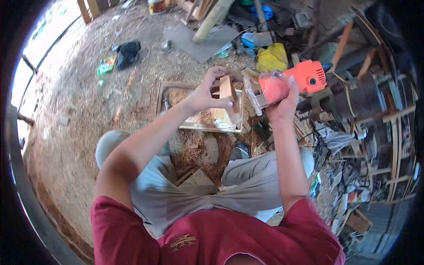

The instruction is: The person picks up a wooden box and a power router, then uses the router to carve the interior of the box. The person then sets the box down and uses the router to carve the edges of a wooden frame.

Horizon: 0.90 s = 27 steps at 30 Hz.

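Observation:
My left hand (206,92) is closed around a small wooden block (228,92), fingers over its far end and thumb on the near side. The block is tilted above a rectangular wooden frame (207,128) lying on the ground. In my right hand (285,105) is an orange trim router (309,76), held sideways by its body. Its clear base (254,98) faces left, toward the block, with a narrow gap between them. The bit is too small to make out.
Wood shavings cover the ground. A black bag (128,54) and a green packet (106,65) lie far left. Behind stand a grey sheet (181,39), a wooden post (212,21) and a yellow bag (272,57). Scrap and a dark machine (360,100) crowd the right side.

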Tool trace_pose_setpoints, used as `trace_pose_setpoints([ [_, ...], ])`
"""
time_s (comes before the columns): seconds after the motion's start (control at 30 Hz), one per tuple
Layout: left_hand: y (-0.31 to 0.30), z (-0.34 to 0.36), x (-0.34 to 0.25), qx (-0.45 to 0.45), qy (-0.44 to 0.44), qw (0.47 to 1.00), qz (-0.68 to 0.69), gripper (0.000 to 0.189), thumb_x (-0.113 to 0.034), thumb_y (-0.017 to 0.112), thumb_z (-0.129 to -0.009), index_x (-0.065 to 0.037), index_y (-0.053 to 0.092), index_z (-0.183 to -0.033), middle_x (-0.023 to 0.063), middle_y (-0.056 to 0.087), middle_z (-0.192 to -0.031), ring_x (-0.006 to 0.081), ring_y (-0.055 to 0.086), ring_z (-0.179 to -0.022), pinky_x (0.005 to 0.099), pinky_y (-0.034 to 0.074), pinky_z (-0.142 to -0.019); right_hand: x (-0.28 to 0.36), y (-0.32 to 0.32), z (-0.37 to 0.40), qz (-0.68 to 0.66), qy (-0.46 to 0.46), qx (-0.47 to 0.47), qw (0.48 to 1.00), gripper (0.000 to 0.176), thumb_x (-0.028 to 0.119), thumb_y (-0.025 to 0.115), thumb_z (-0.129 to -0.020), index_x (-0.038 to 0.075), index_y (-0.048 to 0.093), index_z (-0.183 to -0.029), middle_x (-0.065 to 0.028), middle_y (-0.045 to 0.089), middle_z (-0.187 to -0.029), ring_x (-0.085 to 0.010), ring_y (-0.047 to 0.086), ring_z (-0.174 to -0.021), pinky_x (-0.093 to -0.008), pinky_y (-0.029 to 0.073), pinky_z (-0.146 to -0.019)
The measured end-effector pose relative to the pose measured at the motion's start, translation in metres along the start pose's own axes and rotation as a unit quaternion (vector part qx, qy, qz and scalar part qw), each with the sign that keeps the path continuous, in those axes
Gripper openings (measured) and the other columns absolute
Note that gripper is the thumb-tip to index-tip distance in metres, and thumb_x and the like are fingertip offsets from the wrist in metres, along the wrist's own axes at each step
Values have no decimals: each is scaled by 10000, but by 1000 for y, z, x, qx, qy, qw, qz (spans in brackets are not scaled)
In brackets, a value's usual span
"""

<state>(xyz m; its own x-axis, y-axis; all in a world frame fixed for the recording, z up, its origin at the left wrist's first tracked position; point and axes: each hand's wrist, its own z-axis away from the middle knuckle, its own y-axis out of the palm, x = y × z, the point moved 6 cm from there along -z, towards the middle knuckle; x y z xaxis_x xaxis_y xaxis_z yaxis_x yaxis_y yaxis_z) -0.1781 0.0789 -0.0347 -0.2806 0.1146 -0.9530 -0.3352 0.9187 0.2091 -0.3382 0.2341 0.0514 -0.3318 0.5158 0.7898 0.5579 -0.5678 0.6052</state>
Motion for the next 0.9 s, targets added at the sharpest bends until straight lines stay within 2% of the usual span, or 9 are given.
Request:
trace_pose_setpoints([
  [0.03,17,3,-26,-9,19,998,59,992,-201,864,-764,-133,265,-1552,109,423,-1501,235,466,-1391,396,388,-1179,16,5,-1,10,-22,7,1000,530,421,639,-957,-39,598,-1218,-178,659,-1162,-362,657,-1105,-526,508,-1063],
  [0.13,45,9,-72,-4,45,983,178,778,-226,759,-867,-112,361,-1525,96,458,-1427,228,478,-1346,398,393,-1148,64,35,16,-5,-68,37,997,539,447,640,-951,-31,602,-1198,-200,666,-1129,-359,663,-1093,-526,519,-1039],
  [0.17,51,10,-82,-12,102,979,176,665,-289,651,-897,-101,422,-1492,90,490,-1387,210,489,-1328,369,383,-1147,80,50,21,-14,-80,55,995,544,454,638,-950,-32,604,-1190,-203,670,-1114,-360,666,-1087,-522,526,-1025],
  [0.27,76,27,-126,-22,140,969,204,698,-313,635,-872,-96,410,-1496,100,497,-1380,225,505,-1326,380,393,-1149,122,93,34,-20,-108,97,989,552,472,632,-949,-35,609,-1164,-211,681,-1074,-363,673,-1071,-514,544,-985],
  [0.33,89,41,-147,-25,154,963,218,797,-393,679,-814,-84,396,-1493,114,498,-1386,248,529,-1324,413,421,-1146,142,117,44,1,-121,111,987,550,481,624,-951,-35,615,-1142,-212,686,-1053,-363,675,-1060,-513,552,-962],
  [0.43,98,51,-156,-36,191,956,219,912,-486,719,-759,-72,374,-1495,117,498,-1395,262,533,-1331,437,441,-1143,141,132,52,11,-111,152,982,557,492,618,-949,-23,602,-1162,-206,683,-1056,-370,680,-1027,-516,559,-933],
  [0.53,105,53,-160,-76,212,955,191,997,-562,690,-723,-10,372,-1491,183,524,-1381,318,571,-1291,447,486,-1099,128,136,64,30,-118,173,977,576,489,626,-925,-15,588,-1200,-201,661,-1064,-366,678,-990,-511,562,-909],
  [0.67,94,48,-154,-78,237,960,130,1010,-598,659,-731,0,377,-1494,181,527,-1376,300,573,-1273,428,490,-1079,116,133,67,30,-126,180,975,612,502,635,-888,-14,584,-1213,-195,642,-1073,-360,669,-957,-506,557,-856],
  [0.9,89,32,-139,-113,227,959,128,1003,-630,621,-774,8,362,-1504,183,518,-1401,291,556,-1302,429,458,-1117,109,124,51,36,-147,181,972,630,520,628,-886,-5,569,-1230,-196,621,-1101,-363,664,-966,-516,556,-855],
])
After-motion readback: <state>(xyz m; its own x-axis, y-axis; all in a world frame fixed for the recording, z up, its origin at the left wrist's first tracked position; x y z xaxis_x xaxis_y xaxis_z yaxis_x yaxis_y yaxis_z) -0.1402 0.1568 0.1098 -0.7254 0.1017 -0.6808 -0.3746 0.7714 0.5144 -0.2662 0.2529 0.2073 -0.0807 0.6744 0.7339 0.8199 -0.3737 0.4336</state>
